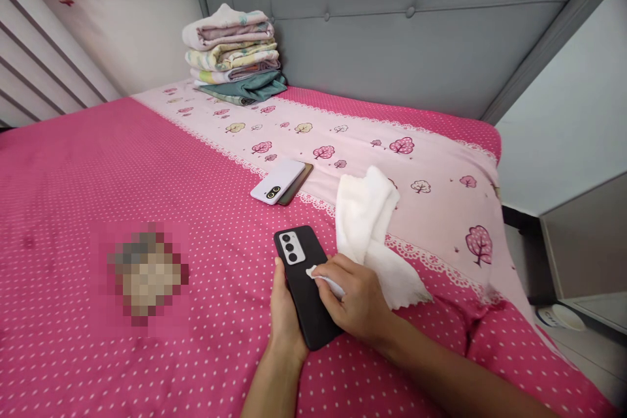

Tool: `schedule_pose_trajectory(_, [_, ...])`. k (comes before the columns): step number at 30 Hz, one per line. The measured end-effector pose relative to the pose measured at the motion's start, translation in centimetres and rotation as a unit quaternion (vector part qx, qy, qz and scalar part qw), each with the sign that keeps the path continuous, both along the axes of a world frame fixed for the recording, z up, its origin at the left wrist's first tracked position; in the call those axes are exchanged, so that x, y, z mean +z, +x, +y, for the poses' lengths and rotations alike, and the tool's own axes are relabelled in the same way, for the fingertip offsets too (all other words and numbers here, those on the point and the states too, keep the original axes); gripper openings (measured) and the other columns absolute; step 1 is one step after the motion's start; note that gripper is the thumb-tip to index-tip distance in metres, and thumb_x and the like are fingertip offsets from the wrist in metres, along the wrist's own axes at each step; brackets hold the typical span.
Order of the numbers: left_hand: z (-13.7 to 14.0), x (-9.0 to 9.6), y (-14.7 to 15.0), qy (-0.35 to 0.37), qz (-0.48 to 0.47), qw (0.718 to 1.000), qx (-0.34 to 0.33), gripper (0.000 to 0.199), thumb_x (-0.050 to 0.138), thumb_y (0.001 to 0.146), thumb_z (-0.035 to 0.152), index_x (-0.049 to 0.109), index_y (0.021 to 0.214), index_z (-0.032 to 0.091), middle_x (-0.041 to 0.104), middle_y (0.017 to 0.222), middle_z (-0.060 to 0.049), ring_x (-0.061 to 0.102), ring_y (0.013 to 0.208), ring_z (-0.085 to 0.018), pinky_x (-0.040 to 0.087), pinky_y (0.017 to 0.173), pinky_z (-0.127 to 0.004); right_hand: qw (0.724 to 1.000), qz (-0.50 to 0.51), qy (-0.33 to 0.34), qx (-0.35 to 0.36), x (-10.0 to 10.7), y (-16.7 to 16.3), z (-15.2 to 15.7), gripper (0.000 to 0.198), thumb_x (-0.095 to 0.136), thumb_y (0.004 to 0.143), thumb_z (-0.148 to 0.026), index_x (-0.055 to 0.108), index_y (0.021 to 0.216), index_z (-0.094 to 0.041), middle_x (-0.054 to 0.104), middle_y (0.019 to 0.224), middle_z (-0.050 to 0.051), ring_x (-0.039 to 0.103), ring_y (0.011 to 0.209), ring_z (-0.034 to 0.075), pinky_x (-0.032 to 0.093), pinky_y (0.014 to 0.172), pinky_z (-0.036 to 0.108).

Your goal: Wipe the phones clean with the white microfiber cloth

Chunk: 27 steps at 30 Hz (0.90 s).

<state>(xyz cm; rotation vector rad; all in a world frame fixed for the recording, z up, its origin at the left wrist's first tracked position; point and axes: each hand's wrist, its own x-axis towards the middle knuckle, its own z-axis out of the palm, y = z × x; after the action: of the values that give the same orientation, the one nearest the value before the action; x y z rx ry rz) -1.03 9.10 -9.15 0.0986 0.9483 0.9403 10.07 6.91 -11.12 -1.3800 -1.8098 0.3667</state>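
Observation:
My left hand (pixel 283 317) is closed around the lower left side of a smartphone in a black case (pixel 304 297), back side up, with its light camera block at the top left. Between the thumb and fingers of my right hand (pixel 360 300) is a small white wipe (pixel 324 279), which rests against the phone's back. Just beyond that hand a crumpled white cloth (pixel 366 215) lies on the bed. Farther off, a lilac phone (pixel 280 176) overlaps a darker phone (pixel 298 185), both lying flat.
A pink dotted bedsheet (pixel 215 366) with a tree-print band covers the bed. Folded fabrics (pixel 232 55) are stacked against the grey headboard (pixel 372 26). A blurred-out item (pixel 151 274) lies at the left. The bed's edge drops to the floor at the right.

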Motion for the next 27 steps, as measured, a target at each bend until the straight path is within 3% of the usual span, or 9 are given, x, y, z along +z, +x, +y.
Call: schedule_pose_trajectory(27, [-0.02,0.02,-0.04,-0.001,0.003,1.000,-0.004,0.050,0.035,0.085,0.049,0.065,0.088,0.009,0.070,0.072,-0.011,0.066,0.067,-0.023,0.052,0.065,-0.034,1.000,0.002,0.010,-0.002,0.04,0.06,0.05,0.018,0.047,0.080,-0.016,0.062,0.089,-0.019,0.059,0.078,0.004,0.057,0.070,0.014,0.044,0.066,0.025])
